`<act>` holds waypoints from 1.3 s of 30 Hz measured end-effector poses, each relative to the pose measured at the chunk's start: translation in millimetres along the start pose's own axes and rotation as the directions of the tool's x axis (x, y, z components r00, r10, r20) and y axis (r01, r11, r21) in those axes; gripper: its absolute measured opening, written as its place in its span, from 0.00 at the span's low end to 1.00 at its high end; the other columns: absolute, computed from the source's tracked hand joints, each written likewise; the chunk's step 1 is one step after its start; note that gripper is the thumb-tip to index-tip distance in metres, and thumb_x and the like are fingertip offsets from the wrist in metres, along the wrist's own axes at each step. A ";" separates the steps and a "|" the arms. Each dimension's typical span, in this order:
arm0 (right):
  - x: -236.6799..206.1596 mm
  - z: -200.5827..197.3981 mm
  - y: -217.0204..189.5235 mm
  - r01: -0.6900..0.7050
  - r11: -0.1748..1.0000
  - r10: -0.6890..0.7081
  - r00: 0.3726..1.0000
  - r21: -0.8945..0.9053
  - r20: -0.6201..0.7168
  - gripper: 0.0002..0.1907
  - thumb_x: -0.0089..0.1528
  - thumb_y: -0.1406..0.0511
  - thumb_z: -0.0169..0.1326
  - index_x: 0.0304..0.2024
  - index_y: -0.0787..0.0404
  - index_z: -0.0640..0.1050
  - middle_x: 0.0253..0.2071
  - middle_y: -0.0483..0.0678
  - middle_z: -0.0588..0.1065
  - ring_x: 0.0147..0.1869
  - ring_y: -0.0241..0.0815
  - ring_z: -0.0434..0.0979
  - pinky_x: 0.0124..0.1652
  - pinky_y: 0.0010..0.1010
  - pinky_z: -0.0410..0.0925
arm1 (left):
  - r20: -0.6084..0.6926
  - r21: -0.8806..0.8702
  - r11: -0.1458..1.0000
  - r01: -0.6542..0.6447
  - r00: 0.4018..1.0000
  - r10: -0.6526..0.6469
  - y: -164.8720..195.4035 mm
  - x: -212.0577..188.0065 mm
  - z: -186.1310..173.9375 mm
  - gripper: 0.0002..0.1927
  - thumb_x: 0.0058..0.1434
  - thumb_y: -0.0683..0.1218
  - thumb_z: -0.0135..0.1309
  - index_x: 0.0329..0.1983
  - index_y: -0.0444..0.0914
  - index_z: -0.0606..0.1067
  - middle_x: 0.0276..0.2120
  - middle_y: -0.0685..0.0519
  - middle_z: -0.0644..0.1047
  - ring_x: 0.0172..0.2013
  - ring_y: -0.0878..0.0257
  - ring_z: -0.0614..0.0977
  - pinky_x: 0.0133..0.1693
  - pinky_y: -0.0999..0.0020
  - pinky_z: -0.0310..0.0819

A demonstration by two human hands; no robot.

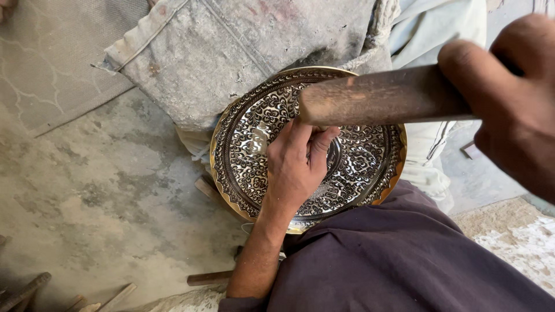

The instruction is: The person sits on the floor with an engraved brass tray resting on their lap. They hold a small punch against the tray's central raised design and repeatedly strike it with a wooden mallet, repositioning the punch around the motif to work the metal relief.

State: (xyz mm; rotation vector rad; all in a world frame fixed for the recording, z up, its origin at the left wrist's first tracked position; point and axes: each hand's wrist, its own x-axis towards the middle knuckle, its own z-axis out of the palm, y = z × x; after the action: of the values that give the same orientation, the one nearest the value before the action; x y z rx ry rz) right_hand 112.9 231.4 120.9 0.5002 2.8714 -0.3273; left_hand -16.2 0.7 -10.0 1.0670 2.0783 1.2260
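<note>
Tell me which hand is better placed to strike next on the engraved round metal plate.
The right hand. It grips the wooden mallet handle, raised above the engraved round metal plate. The left hand rests on the plate's centre, fingers curled as if steadying something hidden beneath them.

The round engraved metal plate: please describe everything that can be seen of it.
The round engraved metal plate is shiny and silvery, densely covered with dark floral scrollwork, with a golden scalloped rim. It lies tilted, leaning against a dirty grey cloth cushion and resting on the person's dark purple-clothed lap. The left hand presses on its middle. The right hand holds a brown wooden handle above it, hiding part of the rim.
</note>
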 end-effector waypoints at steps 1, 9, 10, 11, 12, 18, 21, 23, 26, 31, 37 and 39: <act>-2.0 2.7 2.1 0.003 1.000 -0.002 1.000 0.011 -0.001 0.37 0.44 0.77 0.66 0.58 0.66 0.77 0.38 0.57 0.74 0.38 0.50 0.74 0.38 0.39 0.69 | -0.034 0.074 0.993 -0.088 0.995 0.090 -1.4 0.1 0.8 0.08 0.72 0.47 0.55 0.49 0.39 0.75 0.40 0.51 0.79 0.36 0.54 0.83 0.39 0.58 0.78; -12.7 9.5 5.6 -0.037 0.992 0.039 0.999 0.124 -0.016 0.33 0.51 0.77 0.64 0.61 0.66 0.74 0.40 0.55 0.71 0.39 0.46 0.72 0.41 0.36 0.69 | -0.044 -0.021 0.997 -0.073 0.996 0.072 -5.8 -1.3 3.6 0.09 0.74 0.47 0.55 0.50 0.37 0.74 0.38 0.49 0.78 0.32 0.56 0.83 0.33 0.62 0.77; -13.6 9.3 5.2 -0.042 0.992 0.044 0.999 0.120 -0.014 0.33 0.52 0.78 0.63 0.61 0.66 0.75 0.40 0.55 0.71 0.39 0.46 0.72 0.41 0.36 0.69 | -0.023 -0.020 0.999 -0.029 0.999 0.028 -6.0 -0.5 4.2 0.09 0.72 0.47 0.57 0.49 0.37 0.75 0.35 0.50 0.78 0.30 0.58 0.83 0.31 0.62 0.77; -13.7 9.7 5.7 -0.046 0.992 0.048 0.999 0.116 -0.012 0.32 0.52 0.78 0.63 0.61 0.66 0.75 0.39 0.54 0.71 0.39 0.45 0.72 0.41 0.36 0.69 | -0.002 -0.017 1.000 0.016 1.000 -0.017 -5.9 0.3 4.5 0.09 0.71 0.47 0.58 0.47 0.37 0.75 0.32 0.51 0.78 0.27 0.60 0.83 0.29 0.62 0.76; -14.0 9.8 5.7 -0.026 1.000 0.027 1.000 -0.017 0.017 0.34 0.47 0.77 0.66 0.58 0.65 0.77 0.35 0.53 0.72 0.36 0.45 0.73 0.38 0.36 0.69 | -0.027 -0.007 0.999 -0.031 0.999 0.031 -5.7 0.9 4.0 0.09 0.73 0.47 0.56 0.50 0.38 0.74 0.35 0.50 0.78 0.30 0.59 0.83 0.32 0.63 0.77; -10.9 12.2 12.3 -0.014 1.000 0.014 1.000 -0.022 0.010 0.33 0.45 0.80 0.63 0.56 0.68 0.78 0.34 0.54 0.73 0.35 0.47 0.74 0.36 0.37 0.69 | 0.001 -0.019 0.999 -0.030 1.000 0.030 3.5 5.5 0.6 0.13 0.75 0.48 0.53 0.57 0.36 0.72 0.38 0.52 0.78 0.35 0.60 0.84 0.34 0.66 0.79; -10.7 15.3 15.5 -0.038 0.999 0.038 0.999 -0.007 0.033 0.32 0.45 0.80 0.62 0.54 0.66 0.79 0.33 0.53 0.74 0.35 0.45 0.75 0.36 0.35 0.70 | -0.038 -0.094 0.995 -0.016 0.999 0.013 10.3 7.5 -2.6 0.11 0.75 0.46 0.52 0.54 0.35 0.71 0.40 0.51 0.78 0.36 0.61 0.84 0.34 0.69 0.80; -13.1 16.8 18.5 -0.048 0.997 0.048 0.999 0.053 0.002 0.31 0.46 0.79 0.62 0.54 0.66 0.78 0.34 0.53 0.74 0.36 0.45 0.76 0.37 0.35 0.70 | -0.069 -0.277 0.957 0.092 0.991 -0.115 16.3 4.7 -6.1 0.09 0.75 0.46 0.54 0.48 0.35 0.71 0.42 0.52 0.80 0.36 0.66 0.85 0.33 0.75 0.83; -18.6 21.6 22.3 -0.066 0.990 0.071 0.997 0.126 -0.034 0.30 0.48 0.78 0.62 0.54 0.67 0.77 0.35 0.53 0.75 0.38 0.45 0.76 0.38 0.34 0.71 | -0.050 -0.327 0.928 0.179 0.977 -0.207 22.7 -2.2 -12.0 0.11 0.75 0.46 0.54 0.49 0.33 0.69 0.42 0.53 0.80 0.38 0.70 0.86 0.36 0.78 0.83; -25.8 29.0 29.0 -0.090 0.974 0.104 0.993 0.206 -0.056 0.28 0.51 0.76 0.62 0.55 0.67 0.76 0.37 0.52 0.75 0.40 0.45 0.77 0.41 0.34 0.71 | -0.016 -0.320 0.917 0.237 0.967 -0.255 25.0 -4.2 -10.5 0.14 0.72 0.46 0.58 0.51 0.33 0.70 0.42 0.52 0.81 0.41 0.69 0.85 0.35 0.78 0.82; -29.7 34.0 31.1 -0.107 0.951 0.135 0.988 0.291 -0.075 0.25 0.54 0.74 0.62 0.55 0.67 0.74 0.40 0.52 0.76 0.44 0.45 0.78 0.44 0.33 0.72 | -0.024 -0.207 0.949 0.237 0.969 -0.247 26.3 -8.8 -16.0 0.14 0.70 0.45 0.59 0.54 0.33 0.72 0.41 0.51 0.81 0.39 0.69 0.85 0.31 0.79 0.79; -33.2 38.2 33.6 -0.117 0.939 0.151 0.985 0.323 -0.082 0.25 0.56 0.73 0.62 0.55 0.67 0.73 0.41 0.52 0.76 0.45 0.44 0.78 0.45 0.32 0.72 | -0.018 -0.223 0.941 0.256 0.964 -0.267 25.8 -10.5 -18.2 0.14 0.71 0.45 0.59 0.54 0.34 0.72 0.40 0.51 0.81 0.39 0.69 0.85 0.31 0.80 0.79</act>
State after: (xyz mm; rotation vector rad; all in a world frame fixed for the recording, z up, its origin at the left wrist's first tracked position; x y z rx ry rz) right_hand 161.7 242.4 86.4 0.7881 2.8758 -0.7683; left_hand -13.9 -9.5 21.6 0.6443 1.9870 1.3173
